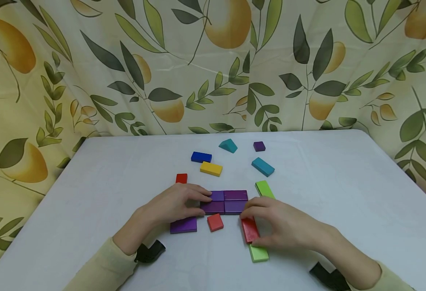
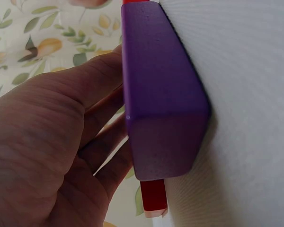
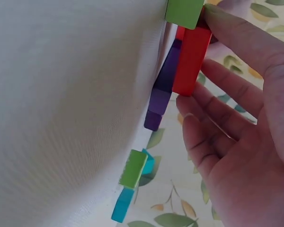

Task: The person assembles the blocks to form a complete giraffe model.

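Note:
Purple blocks [image 1: 236, 201] lie edge to edge as a rectangle in the middle of the table. At its left end my left hand [image 1: 178, 202] holds the blocks, fingers at the far corner and thumb at the near one. My right hand [image 1: 285, 220] pinches a red rectangular block [image 1: 250, 230] between thumb and fingers, just off the rectangle's near right corner. In the right wrist view the red block [image 3: 191, 61] overlaps a green block [image 3: 184, 12]. A larger purple block [image 1: 183, 225] lies beneath my left wrist; the left wrist view shows that purple block [image 2: 165, 71] up close.
A small red block [image 1: 215, 222] lies between the hands. Green blocks [image 1: 259, 253] are near and beyond my right hand. Farther back are blue [image 1: 201, 157], yellow [image 1: 211, 169], teal [image 1: 263, 166] and small purple [image 1: 259, 146] blocks. Another red block [image 1: 181, 178] shows behind my left hand.

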`<control>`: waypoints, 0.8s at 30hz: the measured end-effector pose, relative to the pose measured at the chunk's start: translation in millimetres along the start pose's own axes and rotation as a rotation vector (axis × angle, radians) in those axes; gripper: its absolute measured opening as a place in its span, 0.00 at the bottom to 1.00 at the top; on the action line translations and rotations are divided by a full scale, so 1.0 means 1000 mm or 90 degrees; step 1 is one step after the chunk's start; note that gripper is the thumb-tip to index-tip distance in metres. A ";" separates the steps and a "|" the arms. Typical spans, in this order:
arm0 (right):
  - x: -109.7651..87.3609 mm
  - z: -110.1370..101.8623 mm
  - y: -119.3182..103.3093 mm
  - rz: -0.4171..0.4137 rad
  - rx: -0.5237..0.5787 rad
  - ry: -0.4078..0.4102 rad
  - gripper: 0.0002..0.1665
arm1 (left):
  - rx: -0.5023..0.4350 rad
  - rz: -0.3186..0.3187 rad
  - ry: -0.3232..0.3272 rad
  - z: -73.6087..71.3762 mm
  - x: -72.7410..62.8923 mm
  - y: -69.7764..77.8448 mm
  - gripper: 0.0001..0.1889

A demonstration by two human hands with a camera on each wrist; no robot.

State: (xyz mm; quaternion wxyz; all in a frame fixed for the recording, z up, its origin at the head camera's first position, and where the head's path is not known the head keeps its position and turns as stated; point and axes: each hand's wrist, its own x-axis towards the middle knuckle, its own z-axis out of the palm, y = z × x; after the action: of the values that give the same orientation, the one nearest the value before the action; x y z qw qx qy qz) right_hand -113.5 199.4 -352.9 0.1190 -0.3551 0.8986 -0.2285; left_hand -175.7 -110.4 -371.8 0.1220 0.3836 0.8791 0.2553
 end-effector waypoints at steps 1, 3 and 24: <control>0.000 0.000 0.000 0.002 -0.002 0.002 0.26 | 0.000 0.000 -0.001 0.000 0.000 0.000 0.20; 0.000 0.001 0.001 0.008 -0.007 0.003 0.26 | 0.002 0.000 -0.001 0.000 0.000 -0.001 0.20; -0.005 -0.012 0.013 0.020 -0.011 -0.047 0.25 | 0.002 0.006 0.001 0.000 0.001 -0.002 0.20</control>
State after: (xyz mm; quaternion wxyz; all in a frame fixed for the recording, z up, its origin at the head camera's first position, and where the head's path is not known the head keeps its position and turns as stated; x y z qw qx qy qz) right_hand -122.1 215.2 -348.7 0.1526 -0.3504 0.9010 -0.2053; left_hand -177.1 -110.8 -373.1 0.1192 0.3876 0.8779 0.2545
